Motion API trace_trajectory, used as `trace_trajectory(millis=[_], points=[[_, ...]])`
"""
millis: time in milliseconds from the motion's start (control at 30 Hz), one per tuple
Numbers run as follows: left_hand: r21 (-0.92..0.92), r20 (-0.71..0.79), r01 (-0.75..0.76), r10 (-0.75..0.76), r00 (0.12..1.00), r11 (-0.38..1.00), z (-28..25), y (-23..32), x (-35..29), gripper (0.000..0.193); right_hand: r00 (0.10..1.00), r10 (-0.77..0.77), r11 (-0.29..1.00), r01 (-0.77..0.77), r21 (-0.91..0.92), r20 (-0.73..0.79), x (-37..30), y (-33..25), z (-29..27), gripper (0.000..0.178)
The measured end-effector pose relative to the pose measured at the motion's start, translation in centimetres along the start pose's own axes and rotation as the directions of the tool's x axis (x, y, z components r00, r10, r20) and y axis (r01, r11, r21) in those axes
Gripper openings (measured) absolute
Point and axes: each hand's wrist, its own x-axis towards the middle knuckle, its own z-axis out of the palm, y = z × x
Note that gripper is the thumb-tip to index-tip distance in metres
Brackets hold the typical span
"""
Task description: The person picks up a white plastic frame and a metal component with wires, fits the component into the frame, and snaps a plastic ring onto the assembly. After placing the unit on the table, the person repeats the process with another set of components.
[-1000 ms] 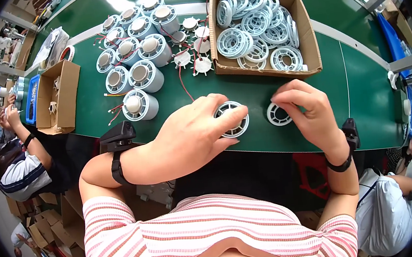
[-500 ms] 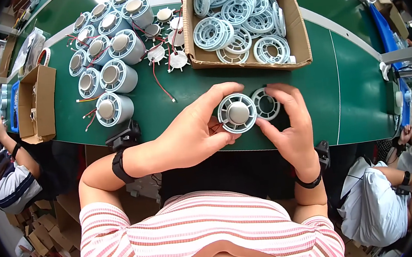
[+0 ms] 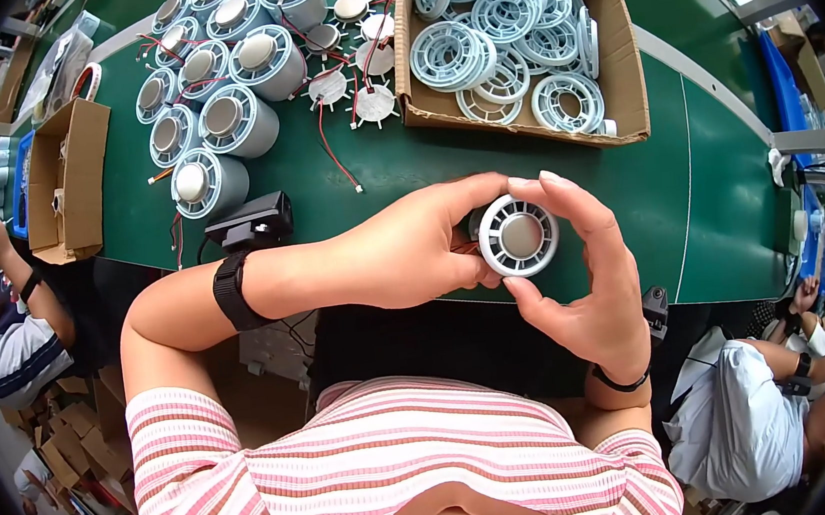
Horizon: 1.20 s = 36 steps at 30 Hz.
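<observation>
My left hand, coming in from the left, is closed round a light-blue cylindrical housing, mostly hidden by my fingers. A round silver-grey disc shows in the middle of its face, and a bit of red wire shows by my fingers. On that face, around the disc, sits a pale spoked ring. My right hand grips the ring, fingers at its upper edge and thumb at its lower edge. Whether the ring is fully seated I cannot tell.
A cardboard box of spoked rings stands beyond my hands. Several blue cylinders with silver discs stand at left, beside white spoked discs with red wires. A black device is at the table's near edge. Other people sit at both sides.
The ring was apart in my right hand, just right of the housing; now it lies against the housing's face. Both hands have come together, and my left hand has moved right.
</observation>
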Motion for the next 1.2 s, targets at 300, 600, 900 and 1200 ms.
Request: trace_trajectory(millis=[300, 600, 900, 1200], points=[[0.098, 0.077, 0.034, -0.041, 0.996, 0.995, -0.8, 1.2, 0.0, 0.063, 0.992, 0.007, 0.998, -0.015, 0.067, 0.129, 0.7, 0.5, -1.4, 0.074], [-0.325, 0.169, 0.273, -0.228, 0.959, 0.906, -1.8, 1.4, -0.2, 0.071, 0.984, -0.011, 1.000, 0.011, 0.003, 0.180, 1.1, 0.8, -1.8, 0.073], [0.016, 0.055, 0.035, -0.036, 0.998, 0.999, -0.6, 1.1, -1.2, 0.059, 0.981, -0.163, 0.926, 0.190, -0.325, 0.110, -0.2, 0.8, -0.7, 0.061], [0.881, -0.362, 0.472, 0.681, 0.636, 0.026, -1.4, 3.4, -11.1, 0.039, 0.963, 0.046, 0.813, -0.190, -0.551, -0.265, -3.2, 2.6, -8.0, 0.054]])
